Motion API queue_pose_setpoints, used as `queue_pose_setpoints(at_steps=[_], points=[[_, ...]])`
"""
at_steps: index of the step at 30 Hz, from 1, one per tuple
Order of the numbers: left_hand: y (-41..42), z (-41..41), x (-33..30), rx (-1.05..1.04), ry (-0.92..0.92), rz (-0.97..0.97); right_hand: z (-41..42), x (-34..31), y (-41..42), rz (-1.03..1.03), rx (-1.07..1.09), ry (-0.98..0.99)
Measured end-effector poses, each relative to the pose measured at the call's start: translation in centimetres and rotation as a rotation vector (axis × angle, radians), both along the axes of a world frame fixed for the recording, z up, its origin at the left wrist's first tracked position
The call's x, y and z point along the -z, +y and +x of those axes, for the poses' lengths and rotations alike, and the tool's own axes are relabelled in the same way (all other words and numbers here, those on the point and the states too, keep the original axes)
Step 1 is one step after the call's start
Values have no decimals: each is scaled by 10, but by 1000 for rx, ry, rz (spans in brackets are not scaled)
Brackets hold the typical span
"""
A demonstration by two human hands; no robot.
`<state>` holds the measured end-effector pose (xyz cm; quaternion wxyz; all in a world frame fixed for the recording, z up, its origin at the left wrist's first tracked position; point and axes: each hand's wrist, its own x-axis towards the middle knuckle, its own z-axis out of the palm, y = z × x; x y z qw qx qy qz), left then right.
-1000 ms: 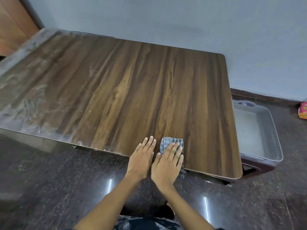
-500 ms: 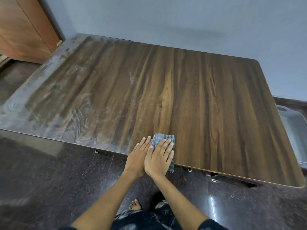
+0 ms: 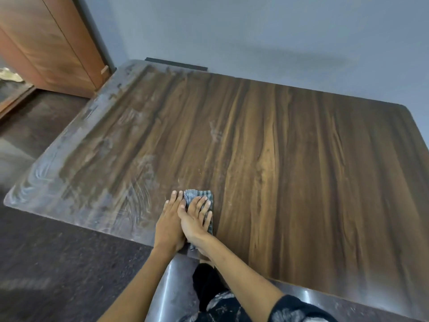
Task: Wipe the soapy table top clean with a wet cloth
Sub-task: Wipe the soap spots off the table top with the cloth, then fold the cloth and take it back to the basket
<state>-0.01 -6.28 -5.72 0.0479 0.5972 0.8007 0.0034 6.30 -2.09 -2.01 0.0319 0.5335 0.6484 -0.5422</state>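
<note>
The cloth [image 3: 200, 201] lies flat on the worktop [image 3: 290, 173] near its front edge, pinned under my right hand [image 3: 194, 219] — fingers [image 3: 203, 206] spread flat on it, not gripping. My left hand [image 3: 169, 223] presses just left of the cloth, fingers together, its edge tucked under the right. Left of the cloth the wood is streaked with white soap [image 3: 130, 194] — right of it the grain looks dark and bare.
</note>
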Motion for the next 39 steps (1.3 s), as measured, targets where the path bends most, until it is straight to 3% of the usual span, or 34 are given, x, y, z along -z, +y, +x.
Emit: queue_pose_setpoints(at_steps=[10, 17, 20, 23, 25, 28, 32, 36, 39], points=[[132, -47, -9, 74, 83, -124, -35, -12, 130, -39, 29, 85], [249, -72, -18, 85, -59, -27, -53, -11, 246, 30, 54, 62], [290, -80, -22, 98, -103, -33, -49, -7, 286, 91, 108, 152], [306, -78, -23, -55, -185, 62, -36, 0, 304, 248, 437, 343], [300, -67, -24, -246, -208, 127, -24, 4, 303, 366, 604, 266], [292, -49, -29, -332, -244, 89, -14, 8, 302, 270, 518, 100], [298, -53, -24, -413, -650, 24, -14, -9, 304, 47, 373, 127], [295, -63, -43, -401, -1297, -49, -6, -29, 299, -242, 490, 335], [294, -66, -76, -284, -1402, -49, 7, -46, 298, -367, 587, 559]])
